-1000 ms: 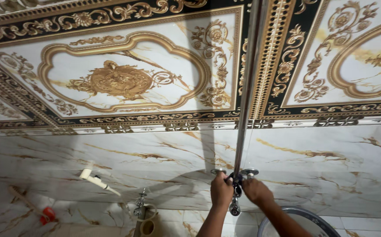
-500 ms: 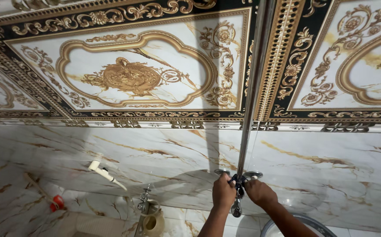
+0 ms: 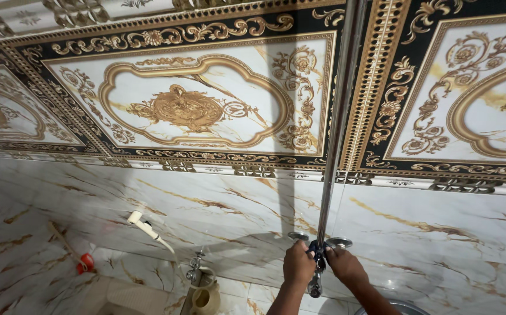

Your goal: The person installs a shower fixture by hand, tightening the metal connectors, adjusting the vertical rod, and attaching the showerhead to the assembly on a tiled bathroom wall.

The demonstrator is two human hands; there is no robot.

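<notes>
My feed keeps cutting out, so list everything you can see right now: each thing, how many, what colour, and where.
Chrome shower mixer valve: one, silver, low centre wall.
Chrome riser pipe: one, silver, running up from the valve.
White hand sprayer: one, lower left wall.
Small chrome tap: one, above the beige jug.
Red round object: one, far left.
Ornate gold-and-black tiles: upper wall.
Hands: left hand and right hand, both gripping the valve.

Shower mixer between left hand and right hand, riser pipe above (against the wall), tap left.
</notes>
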